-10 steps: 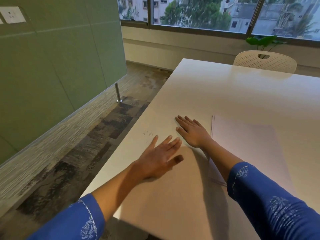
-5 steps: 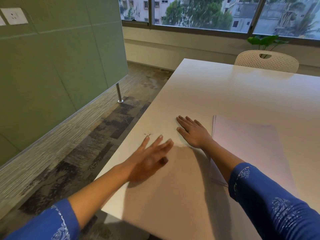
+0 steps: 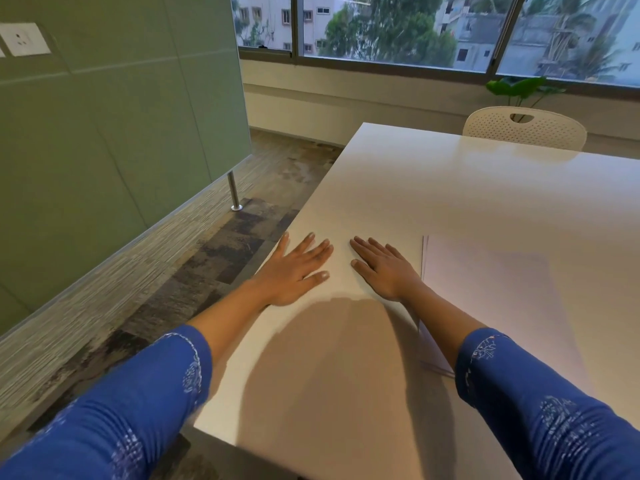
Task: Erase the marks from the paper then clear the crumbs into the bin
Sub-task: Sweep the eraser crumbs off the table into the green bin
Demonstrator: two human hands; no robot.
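We see the paper (image 3: 491, 292): thin stack of pale white sheets, lying flat on the surface (image 3: 450, 188), right of centre. Left edge shows approx. two layers; our right forearm (image 3: 446, 317) crosses its near-left part.

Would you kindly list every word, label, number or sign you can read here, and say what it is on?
None: no readable text shows.
The paper looks blank.
The wall socket bears no legible label.
The sleeves carry only a white pattern, not letters.
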